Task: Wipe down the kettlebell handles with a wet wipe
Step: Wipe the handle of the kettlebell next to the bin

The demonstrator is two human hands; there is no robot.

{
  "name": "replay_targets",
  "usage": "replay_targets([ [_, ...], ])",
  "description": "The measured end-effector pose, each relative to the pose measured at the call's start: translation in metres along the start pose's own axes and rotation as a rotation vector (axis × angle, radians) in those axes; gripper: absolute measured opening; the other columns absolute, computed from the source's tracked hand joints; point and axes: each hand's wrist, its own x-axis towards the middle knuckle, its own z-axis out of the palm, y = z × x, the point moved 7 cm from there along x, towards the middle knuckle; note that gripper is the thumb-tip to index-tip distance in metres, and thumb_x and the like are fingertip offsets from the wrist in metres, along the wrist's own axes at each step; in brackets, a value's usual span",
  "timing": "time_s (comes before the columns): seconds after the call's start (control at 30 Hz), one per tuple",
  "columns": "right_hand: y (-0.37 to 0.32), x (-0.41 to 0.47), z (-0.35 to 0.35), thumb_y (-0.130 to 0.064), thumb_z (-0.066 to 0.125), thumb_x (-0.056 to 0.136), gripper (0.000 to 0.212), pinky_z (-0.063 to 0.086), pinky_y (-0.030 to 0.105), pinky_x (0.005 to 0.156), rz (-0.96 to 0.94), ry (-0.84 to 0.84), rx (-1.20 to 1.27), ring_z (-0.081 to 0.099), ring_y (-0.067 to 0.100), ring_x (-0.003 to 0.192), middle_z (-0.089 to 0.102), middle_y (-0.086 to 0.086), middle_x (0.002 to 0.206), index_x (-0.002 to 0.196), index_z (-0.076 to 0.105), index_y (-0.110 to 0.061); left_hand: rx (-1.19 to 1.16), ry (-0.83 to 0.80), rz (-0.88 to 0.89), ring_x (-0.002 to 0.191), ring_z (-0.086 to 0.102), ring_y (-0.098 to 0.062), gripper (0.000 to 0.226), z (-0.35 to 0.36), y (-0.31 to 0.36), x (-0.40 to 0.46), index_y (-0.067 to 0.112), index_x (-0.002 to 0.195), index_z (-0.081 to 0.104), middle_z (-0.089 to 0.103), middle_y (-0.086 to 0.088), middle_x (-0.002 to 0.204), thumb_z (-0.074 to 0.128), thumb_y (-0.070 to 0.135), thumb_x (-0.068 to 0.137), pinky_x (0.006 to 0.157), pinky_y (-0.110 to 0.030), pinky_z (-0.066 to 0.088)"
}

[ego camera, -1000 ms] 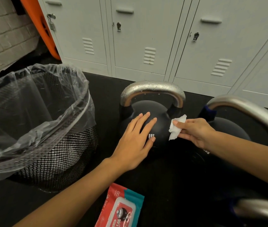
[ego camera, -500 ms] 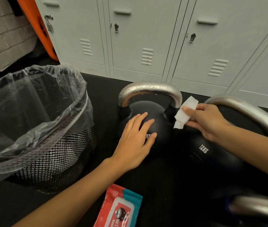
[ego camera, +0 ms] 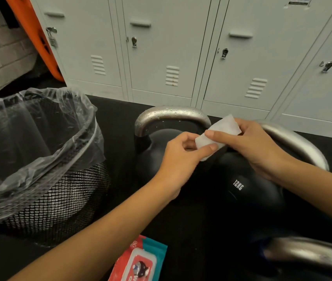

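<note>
Black rubbery floor [ego camera: 120,122], beaded steel handle [ego camera: 171,112], soft white wipe [ego camera: 217,132] between both hands.

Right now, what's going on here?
A person is cleaning kettlebells on a dark floor by grey lockers. Both hands, left hand and right hand, pinch a white wet wipe above the 12KG kettlebell. The far kettlebell's handle carries droplets. A lined mesh bin stands left; the wipe pack lies near the person.
</note>
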Motion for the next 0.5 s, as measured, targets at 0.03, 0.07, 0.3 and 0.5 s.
replay_targets([
  [0.03,0.000,0.000,-0.001,-0.036,0.079,0.066,0.039,0.055,0.041,0.093,-0.009,-0.007,0.018,0.070,0.027,0.099,0.074,0.012,0.098,0.096,0.071,-0.014,-0.031,-0.006,-0.012,0.090,0.068,-0.007,0.026,0.001,0.000,-0.001,0.013,0.107,0.063,0.071,-0.002,0.100,0.072,0.021,0.084,0.078,-0.020,0.056],
  [0.07,0.001,0.000,-0.001,-0.034,0.079,0.067,0.038,0.054,0.043,0.096,-0.006,-0.015,0.055,0.069,0.027,0.100,0.074,0.012,0.100,0.097,0.071,-0.013,-0.060,-0.014,-0.027,0.093,0.068,-0.009,0.024,0.002,0.000,-0.002,0.014,0.108,0.062,0.071,-0.003,0.101,0.070,0.022,0.086,0.081,-0.024,0.056],
  [0.3,0.016,0.005,-0.004,-0.031,0.080,0.064,0.056,0.051,0.036,0.084,0.073,-0.092,0.132,0.068,0.023,0.103,0.073,0.007,0.108,0.114,0.064,-0.013,-0.106,0.082,-0.001,0.101,0.066,-0.016,0.011,-0.003,-0.003,0.002,0.013,0.098,0.064,0.070,-0.005,0.103,0.065,0.020,0.090,0.089,-0.034,0.054],
  [0.5,0.040,0.013,-0.024,-0.017,0.080,0.076,0.023,0.041,0.021,0.046,0.269,-0.065,-0.068,0.048,0.010,0.058,0.060,0.009,0.075,0.093,0.067,-0.008,0.135,0.126,0.157,0.076,0.057,-0.004,0.002,-0.003,-0.006,0.007,0.021,0.090,0.066,0.064,0.003,0.085,0.067,0.019,0.089,0.071,-0.018,0.049],
])
